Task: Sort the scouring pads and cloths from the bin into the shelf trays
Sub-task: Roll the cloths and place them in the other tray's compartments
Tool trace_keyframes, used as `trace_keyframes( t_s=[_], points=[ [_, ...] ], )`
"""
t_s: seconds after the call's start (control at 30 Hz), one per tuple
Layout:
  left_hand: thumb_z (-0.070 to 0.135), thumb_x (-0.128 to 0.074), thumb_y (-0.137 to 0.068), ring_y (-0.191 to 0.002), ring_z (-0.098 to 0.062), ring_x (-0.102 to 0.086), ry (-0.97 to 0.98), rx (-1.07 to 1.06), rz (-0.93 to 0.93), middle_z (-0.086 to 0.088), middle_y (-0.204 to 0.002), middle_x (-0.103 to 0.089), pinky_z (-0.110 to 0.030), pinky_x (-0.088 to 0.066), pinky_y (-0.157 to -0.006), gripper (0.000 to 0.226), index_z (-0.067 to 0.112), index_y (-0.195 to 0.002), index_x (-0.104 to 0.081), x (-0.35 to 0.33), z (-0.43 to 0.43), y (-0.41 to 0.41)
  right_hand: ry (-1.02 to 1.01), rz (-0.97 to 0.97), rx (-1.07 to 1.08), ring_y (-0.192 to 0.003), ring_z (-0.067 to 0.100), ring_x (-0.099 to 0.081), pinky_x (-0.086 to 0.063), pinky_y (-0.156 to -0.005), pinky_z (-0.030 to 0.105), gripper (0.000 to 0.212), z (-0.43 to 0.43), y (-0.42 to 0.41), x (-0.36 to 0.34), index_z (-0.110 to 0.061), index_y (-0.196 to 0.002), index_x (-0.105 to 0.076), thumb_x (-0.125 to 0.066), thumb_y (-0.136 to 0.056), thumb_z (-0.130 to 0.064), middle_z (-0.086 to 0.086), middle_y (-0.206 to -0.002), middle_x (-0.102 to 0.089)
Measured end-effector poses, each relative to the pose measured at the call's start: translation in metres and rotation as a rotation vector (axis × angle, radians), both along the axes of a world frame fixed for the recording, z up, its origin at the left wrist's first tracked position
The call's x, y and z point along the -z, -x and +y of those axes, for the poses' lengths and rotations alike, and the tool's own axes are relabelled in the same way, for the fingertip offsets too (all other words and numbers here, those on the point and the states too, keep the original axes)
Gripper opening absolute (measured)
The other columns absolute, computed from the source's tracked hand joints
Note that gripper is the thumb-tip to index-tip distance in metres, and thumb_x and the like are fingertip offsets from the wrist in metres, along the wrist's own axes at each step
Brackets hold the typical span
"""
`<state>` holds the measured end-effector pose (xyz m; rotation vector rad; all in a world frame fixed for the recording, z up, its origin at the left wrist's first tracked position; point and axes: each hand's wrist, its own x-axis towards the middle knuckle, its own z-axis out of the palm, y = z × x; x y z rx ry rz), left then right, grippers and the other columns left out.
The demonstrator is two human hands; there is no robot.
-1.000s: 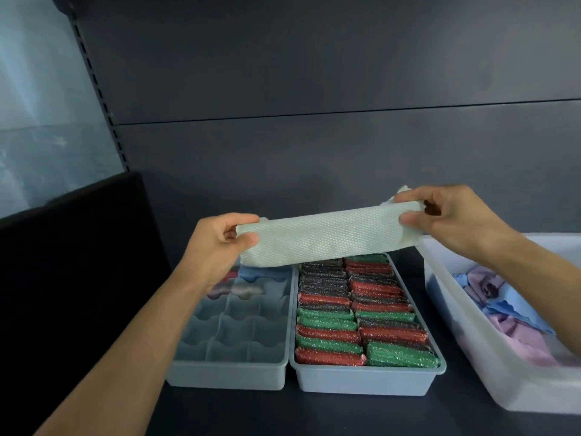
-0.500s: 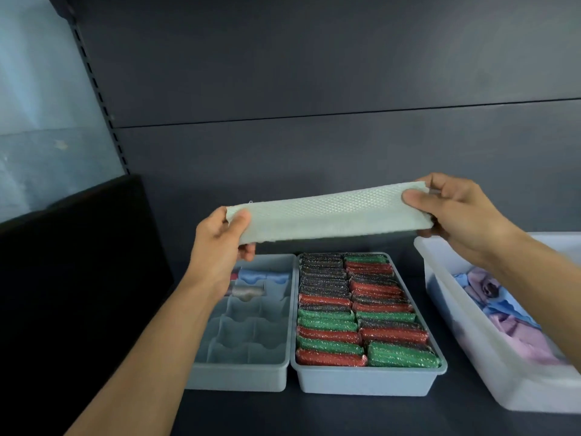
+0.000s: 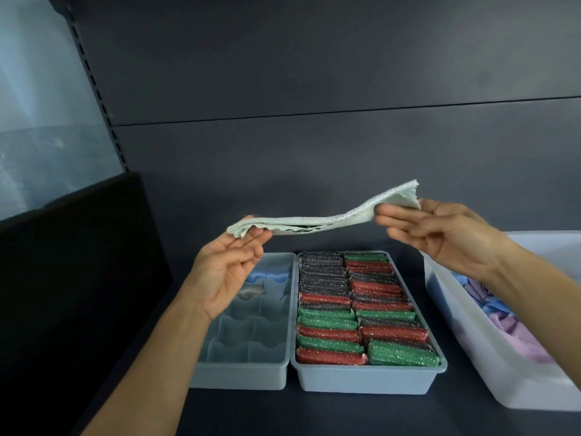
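I hold a pale green textured cloth [image 3: 317,220] stretched flat and folded between both hands, above the trays. My left hand [image 3: 224,272] pinches its left end, palm up. My right hand [image 3: 437,234] pinches the right end, which sticks up. Below sits a grey divided tray [image 3: 242,366] with a blue cloth [image 3: 267,275] and a pale cloth [image 3: 251,291] rolled in its far cells. Beside it on the right, a grey tray [image 3: 367,377] is packed with red, green and black scouring pads [image 3: 352,313]. The white bin [image 3: 503,366] at the right holds blue and pink cloths [image 3: 509,319].
The trays and bin stand on a dark shelf [image 3: 314,413] with a dark back panel [image 3: 314,158] behind. A black block [image 3: 69,278] rises at the left of the divided tray. A slotted shelf upright [image 3: 97,92] runs up at the far left.
The cloth has turned from facing me to lying flat and edge-on, folded thinner. Both hands have rotated palm up, the right end lifted slightly.
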<state>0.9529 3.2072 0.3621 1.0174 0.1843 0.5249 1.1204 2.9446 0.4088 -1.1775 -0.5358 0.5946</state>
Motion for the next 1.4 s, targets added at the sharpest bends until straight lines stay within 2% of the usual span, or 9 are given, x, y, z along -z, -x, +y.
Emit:
trace_keyframes(
  t_s=[0.1,0.2,0.4,0.67,0.8,0.9,1.03,1.23,1.4],
  points=[
    [-0.003,-0.056,-0.091,-0.089,-0.022,-0.073,-0.148,-0.156,0.108,-0.011,-0.09,-0.075,-0.021,-0.058,-0.066,0.015,0.004,-0.098,-0.068,0.004,-0.004,-0.003,0.134,-0.155,0.174,-0.079,0.02,-0.074,-0.06,-0.066,0.025,0.018,0.007,0.002,0.002,-0.003,-0.103,-0.064,-0.058,-0.087,0.003,0.013,-0.095,-0.075],
    [0.028,-0.068,-0.09,-0.058,-0.017,-0.059,-0.4,-0.336,0.283,-0.002,-0.068,-0.06,-0.027,-0.05,-0.053,0.02,0.023,-0.071,-0.071,0.005,-0.003,-0.004,0.283,-0.239,0.372,-0.046,0.009,-0.056,-0.04,-0.041,0.019,0.01,0.01,-0.001,0.004,-0.012,-0.088,-0.069,-0.073,-0.081,-0.017,-0.002,-0.065,-0.069],
    [0.03,-0.069,-0.088,-0.076,-0.023,-0.064,-0.402,-0.327,0.392,-0.004,-0.089,-0.074,-0.03,-0.052,-0.059,0.011,0.029,-0.081,-0.077,0.004,-0.005,-0.001,0.223,-0.112,0.371,-0.08,0.014,-0.059,-0.051,-0.073,0.029,0.009,0.012,-0.004,0.014,-0.011,-0.086,-0.064,-0.071,-0.082,-0.013,-0.001,-0.082,-0.063],
    [0.018,-0.066,-0.091,-0.045,-0.011,-0.051,-0.497,-0.304,0.333,-0.003,-0.065,-0.06,-0.024,-0.045,-0.043,0.013,0.005,-0.092,-0.064,-0.014,-0.029,-0.006,0.245,-0.368,0.527,-0.052,0.018,-0.058,-0.051,-0.043,0.022,0.026,0.032,0.018,0.004,-0.009,-0.07,-0.05,-0.074,-0.081,-0.011,0.012,-0.074,-0.062],
    [0.015,-0.064,-0.092,-0.046,-0.011,-0.053,-0.511,-0.188,0.234,-0.007,-0.069,-0.063,-0.023,-0.047,-0.043,0.017,-0.001,-0.098,-0.063,-0.032,-0.06,-0.018,0.291,-0.665,0.479,-0.059,0.024,-0.064,-0.054,-0.053,0.04,0.026,0.055,0.042,-0.003,-0.015,-0.069,-0.054,-0.078,-0.078,-0.02,0.012,-0.07,-0.066],
    [0.017,-0.065,-0.093,-0.046,-0.01,-0.054,-0.546,-0.161,0.209,-0.006,-0.071,-0.066,-0.022,-0.048,-0.044,0.016,0.002,-0.098,-0.063,-0.038,-0.07,-0.021,0.303,-0.791,0.473,-0.052,0.015,-0.05,-0.043,-0.047,0.029,0.024,0.062,0.049,-0.007,-0.014,-0.071,-0.054,-0.075,-0.08,-0.021,0.008,-0.065,-0.061],
    [0.016,-0.064,-0.091,-0.059,-0.015,-0.061,-0.549,-0.299,0.26,-0.003,-0.081,-0.068,-0.022,-0.047,-0.044,0.007,0.009,-0.092,-0.063,-0.03,-0.041,-0.004,0.199,-0.636,0.523,-0.064,0.021,-0.057,-0.055,-0.063,0.044,0.027,0.041,0.028,-0.006,-0.018,-0.068,-0.05,-0.072,-0.083,-0.016,0.011,-0.07,-0.06],
    [0.021,-0.069,-0.085,-0.09,-0.012,-0.064,-0.834,-0.176,0.643,0.002,-0.102,-0.066,-0.029,-0.052,-0.075,0.014,0.019,-0.098,-0.064,0.024,-0.005,0.011,0.025,-0.458,0.2,-0.064,0.017,-0.064,-0.056,-0.055,0.025,0.018,0.026,0.017,-0.004,-0.013,-0.078,-0.051,-0.067,-0.084,-0.007,0.004,-0.07,-0.069],
    [0.063,-0.055,-0.084,-0.116,0.014,-0.052,-0.739,0.002,0.267,0.021,-0.128,-0.061,-0.024,-0.04,-0.106,0.052,0.036,-0.128,-0.058,-0.022,-0.05,-0.01,0.129,-0.644,-0.037,-0.068,0.017,-0.061,-0.054,-0.065,0.026,0.018,0.041,0.022,-0.027,-0.009,-0.082,-0.058,-0.071,-0.071,-0.016,0.006,-0.074,-0.066]
  ],
)
